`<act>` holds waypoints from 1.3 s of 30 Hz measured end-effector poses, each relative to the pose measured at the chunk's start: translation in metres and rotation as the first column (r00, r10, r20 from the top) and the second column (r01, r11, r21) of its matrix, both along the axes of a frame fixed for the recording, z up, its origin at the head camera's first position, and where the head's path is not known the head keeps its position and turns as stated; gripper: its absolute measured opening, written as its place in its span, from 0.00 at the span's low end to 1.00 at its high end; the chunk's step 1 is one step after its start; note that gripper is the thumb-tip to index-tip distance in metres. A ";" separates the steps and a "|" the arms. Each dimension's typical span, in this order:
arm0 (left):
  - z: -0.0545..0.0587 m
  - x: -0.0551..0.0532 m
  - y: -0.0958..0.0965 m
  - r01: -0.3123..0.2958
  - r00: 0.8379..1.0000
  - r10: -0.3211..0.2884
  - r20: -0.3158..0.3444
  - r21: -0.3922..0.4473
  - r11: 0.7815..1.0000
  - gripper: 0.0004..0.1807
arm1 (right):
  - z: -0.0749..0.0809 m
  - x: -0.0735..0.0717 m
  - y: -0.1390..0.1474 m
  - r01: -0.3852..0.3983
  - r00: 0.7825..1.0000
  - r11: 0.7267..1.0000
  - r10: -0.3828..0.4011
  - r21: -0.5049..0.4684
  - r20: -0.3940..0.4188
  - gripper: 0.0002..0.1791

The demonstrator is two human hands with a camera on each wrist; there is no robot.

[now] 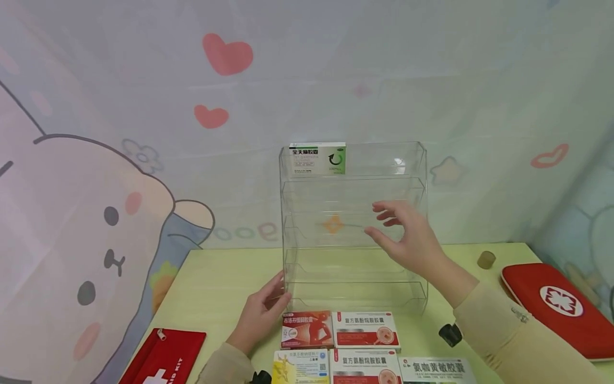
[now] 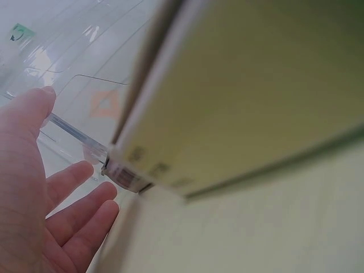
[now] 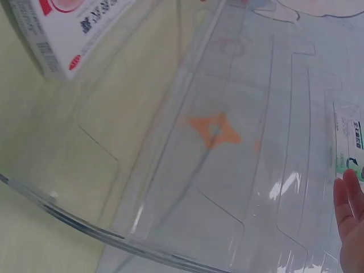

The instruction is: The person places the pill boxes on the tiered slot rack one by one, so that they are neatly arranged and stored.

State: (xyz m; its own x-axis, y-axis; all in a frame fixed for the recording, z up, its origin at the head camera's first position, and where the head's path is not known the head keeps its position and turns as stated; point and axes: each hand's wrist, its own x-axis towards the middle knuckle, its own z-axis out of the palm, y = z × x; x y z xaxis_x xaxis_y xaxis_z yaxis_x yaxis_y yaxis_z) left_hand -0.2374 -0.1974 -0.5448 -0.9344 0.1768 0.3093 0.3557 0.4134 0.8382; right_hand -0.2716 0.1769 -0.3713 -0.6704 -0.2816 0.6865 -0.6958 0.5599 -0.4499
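A transparent tiered display rack (image 1: 355, 282) stands on the table. Its top tier holds a white-and-green medicine box (image 1: 317, 159), seen also in the right wrist view. My left hand (image 1: 261, 312) is at the rack's lower left side, thumb at the front and relaxed fingers reaching round the side edge. In front of the middle tiers my right hand (image 1: 408, 237) hovers, thumb and fingers apart with nothing between them. Before the rack lie a red box (image 1: 307, 329), two white-and-red boxes, the rear one (image 1: 365, 329) beside the red box, a yellow-and-white box (image 1: 301, 367) and a white box (image 1: 437, 369).
A red first-aid pouch (image 1: 165, 354) lies at the front left. On the right are a red case (image 1: 551, 306) with a white emblem and a small brown cylinder (image 1: 486, 260). A printed cloth backdrop (image 1: 336, 80) hangs behind the table (image 1: 230, 266).
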 end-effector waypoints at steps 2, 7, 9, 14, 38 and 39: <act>0.000 0.000 0.000 0.002 1.000 -0.002 -0.009 -0.001 1.000 0.34 | -0.008 0.008 0.002 -0.013 1.000 1.000 0.013 0.020 0.003 0.29; -0.001 0.000 0.000 0.005 1.000 -0.005 -0.026 -0.003 1.000 0.33 | -0.028 0.030 0.008 -0.038 0.999 0.997 0.036 0.069 0.030 0.30; -0.001 0.000 0.000 0.005 1.000 -0.005 -0.024 -0.006 1.000 0.33 | -0.037 0.040 0.011 -0.045 0.998 0.995 0.041 0.085 0.049 0.31; 0.001 0.000 0.001 0.006 1.000 -0.006 -0.013 -0.003 1.000 0.34 | -0.060 0.064 0.022 -0.063 0.995 0.991 0.053 0.121 0.083 0.34; 0.000 -0.001 0.002 0.006 1.000 -0.006 -0.004 0.003 1.000 0.34 | -0.126 0.135 0.118 -0.147 0.674 0.954 -0.096 0.261 0.733 0.37; 0.000 -0.001 0.002 0.004 1.000 -0.004 -0.002 0.002 1.000 0.34 | -0.129 0.135 0.122 -0.163 0.673 0.953 -0.081 0.255 0.735 0.37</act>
State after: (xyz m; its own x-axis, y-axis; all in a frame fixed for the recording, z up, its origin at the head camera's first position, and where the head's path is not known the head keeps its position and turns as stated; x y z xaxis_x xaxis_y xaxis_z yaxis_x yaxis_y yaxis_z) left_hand -0.2380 -0.1954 -0.5446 -0.9331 0.1804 0.3111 0.3588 0.4101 0.8385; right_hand -0.1363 0.2986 -0.5000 -0.9006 -0.4138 -0.1328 -0.2354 0.7214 -0.6513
